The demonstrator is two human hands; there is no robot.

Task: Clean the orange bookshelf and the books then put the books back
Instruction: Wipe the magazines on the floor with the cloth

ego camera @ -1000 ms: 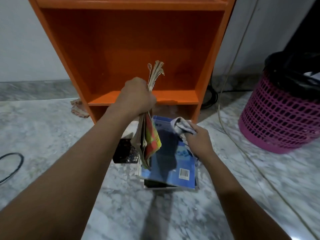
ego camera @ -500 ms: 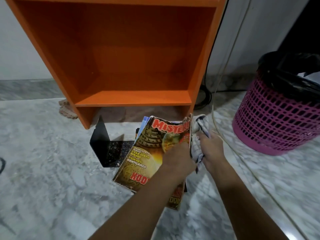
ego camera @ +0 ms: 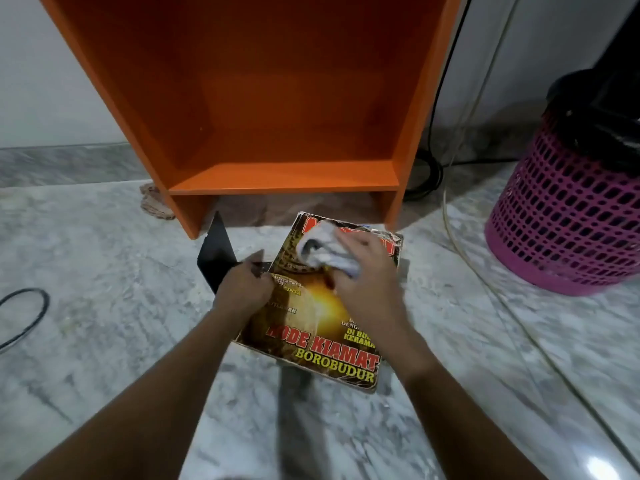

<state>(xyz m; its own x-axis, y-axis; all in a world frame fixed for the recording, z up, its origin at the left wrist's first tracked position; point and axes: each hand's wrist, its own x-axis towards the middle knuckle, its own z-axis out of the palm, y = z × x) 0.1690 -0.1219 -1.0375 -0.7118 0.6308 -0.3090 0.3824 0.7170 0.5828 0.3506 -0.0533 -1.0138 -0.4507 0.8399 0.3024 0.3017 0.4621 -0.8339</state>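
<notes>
Magazine (ego camera: 322, 327) lying face up on the marble floor (ego camera: 104, 306), just before the orange bookshelf (ego camera: 284, 178).
My left hand (ego camera: 242, 292) is pinching its left edge; my right hand (ego camera: 363, 268) is pressing a bunched grey cloth (ego camera: 320, 249) onto its upper cover.

Home room, likely living space. Grey marble floor (ego camera: 104, 341) under both hands; orange bookshelf (ego camera: 277, 98) against white wall (ego camera: 52, 81) beyond hands; pink plastic basket (ego camera: 568, 223) far right of right hand; loose cables (ego camera: 433, 161) along skirting.
</notes>
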